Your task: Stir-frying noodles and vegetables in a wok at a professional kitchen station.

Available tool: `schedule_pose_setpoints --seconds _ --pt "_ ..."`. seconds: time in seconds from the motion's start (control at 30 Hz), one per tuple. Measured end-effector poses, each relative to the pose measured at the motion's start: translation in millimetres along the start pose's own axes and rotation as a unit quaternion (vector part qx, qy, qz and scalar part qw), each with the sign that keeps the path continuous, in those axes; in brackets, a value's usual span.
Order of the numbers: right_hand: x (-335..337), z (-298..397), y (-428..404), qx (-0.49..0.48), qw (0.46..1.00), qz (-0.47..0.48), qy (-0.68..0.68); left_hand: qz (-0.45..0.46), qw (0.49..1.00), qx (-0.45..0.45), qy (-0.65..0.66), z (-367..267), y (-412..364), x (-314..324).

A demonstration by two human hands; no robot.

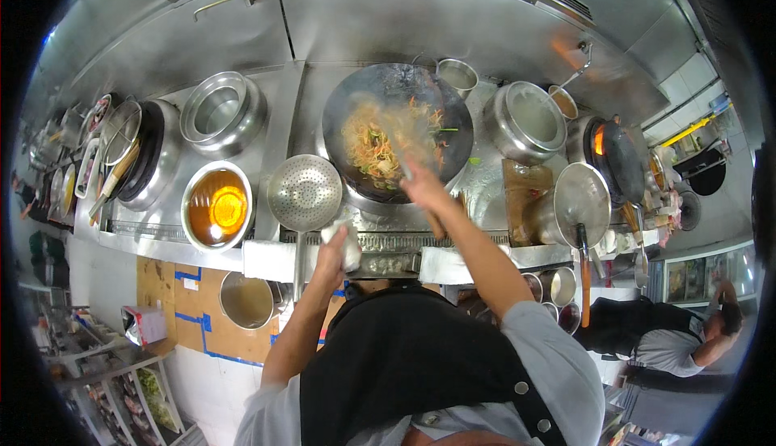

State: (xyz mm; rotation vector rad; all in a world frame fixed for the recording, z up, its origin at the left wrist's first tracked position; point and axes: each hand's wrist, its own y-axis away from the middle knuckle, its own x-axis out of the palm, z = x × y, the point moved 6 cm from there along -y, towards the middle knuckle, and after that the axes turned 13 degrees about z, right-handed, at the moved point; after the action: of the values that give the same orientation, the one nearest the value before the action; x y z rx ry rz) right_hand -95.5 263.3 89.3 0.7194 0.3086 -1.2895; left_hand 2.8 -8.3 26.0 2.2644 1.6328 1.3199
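My right hand (pixel 425 188) grips the handle of a long metal utensil (pixel 393 143), blurred over the wok; its head cannot be made out. Stir-fried noodles (pixel 371 137) with shredded vegetables spread across the dark wok (pixel 348 91), and their upper part is blurred too. Closer to me, my left hand (pixel 332 258) is closed around a bunched white cloth (pixel 350 246), just below the wok's near side. Beside that hand lies a perforated metal strainer (pixel 305 188), its handle pointing towards me. Whether the cloth touches the wok is unclear.
Left of the strainer stands a bowl of amber liquid (pixel 203 209). Steel pots (pixel 221 109) (pixel 515 137) flank the wok. A fine mesh strainer (pixel 581 203) rests over a pot at right. Flame (pixel 599 140) shows by a second wok (pixel 627 161). Another person (pixel 667 337) stands at far right.
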Motion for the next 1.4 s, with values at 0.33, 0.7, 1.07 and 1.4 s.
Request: schedule_pose_setpoints --seconds 0.33,0.7,1.07,1.4 --pt "-39.0 -52.7 188.4 0.133 0.980 -0.072 0.132 0.010 0.999 -0.051 -0.008 -39.1 -111.7 51.6" --pt "11.4 -18.5 204.8 0.108 0.988 0.086 -0.066 -0.010 0.999 -0.030 -0.038 -28.6 -122.4 60.7" --pt "27.8 42.1 267.4 0.069 0.954 0.110 -0.271 -0.013 1.000 0.028 -0.005 -23.8 16.7 62.6" --pt "3.1 0.6 188.6 0.058 0.997 -0.032 0.050 0.052 0.996 0.029 -0.063 41.3 -20.5 -29.8"
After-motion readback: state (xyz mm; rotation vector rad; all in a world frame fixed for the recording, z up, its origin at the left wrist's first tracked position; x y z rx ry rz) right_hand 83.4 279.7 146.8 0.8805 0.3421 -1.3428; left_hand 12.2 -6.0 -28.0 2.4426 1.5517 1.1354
